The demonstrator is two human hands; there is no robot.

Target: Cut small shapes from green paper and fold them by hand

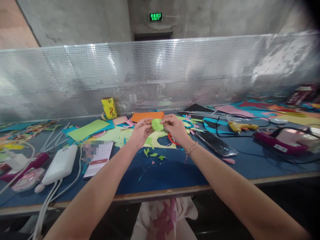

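Note:
Between both hands, a small piece of light green paper (157,124) is held up over the middle of the table. My left hand (141,131) pinches its left side. The fingers of my right hand (176,128) close on its right edge. Beneath the hands lie a pale green sheet (162,143) with cut-out gaps and a red ring-shaped item (172,139), partly hidden by my right hand. Small green paper scraps (154,154) are scattered nearer to me on the blue tabletop (165,178).
On the left are a phone (101,161), a white power bank (60,164) with cables and a purple power strip (37,163). To the right lie a dark phone (216,143), a yellow glue gun (242,127) and another power strip (280,143). A perforated metal screen (155,73) stands behind.

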